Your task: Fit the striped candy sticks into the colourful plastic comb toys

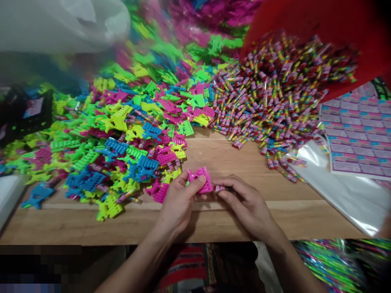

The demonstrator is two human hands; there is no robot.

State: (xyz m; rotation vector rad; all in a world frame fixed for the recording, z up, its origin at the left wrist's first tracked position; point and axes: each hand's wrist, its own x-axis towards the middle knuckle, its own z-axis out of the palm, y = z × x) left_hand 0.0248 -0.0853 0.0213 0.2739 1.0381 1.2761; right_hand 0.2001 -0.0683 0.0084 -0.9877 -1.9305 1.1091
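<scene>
My left hand [179,203] pinches a pink plastic toy piece [201,179] just above the wooden table [238,162] near its front edge. My right hand [244,203] is closed on a small wrapped candy roll [220,188], whose end touches the pink piece. A heap of green, yellow, pink and blue plastic toy pieces [122,134] lies to the left and behind my hands. A pile of striped candy rolls [275,93] spills across the back right.
A red tub [305,20] tilts over the candy pile. Sticker sheets [357,134] and clear plastic bags [342,191] lie at the right. A black crate [24,114] stands at the left, a white plastic bag [61,24] behind it.
</scene>
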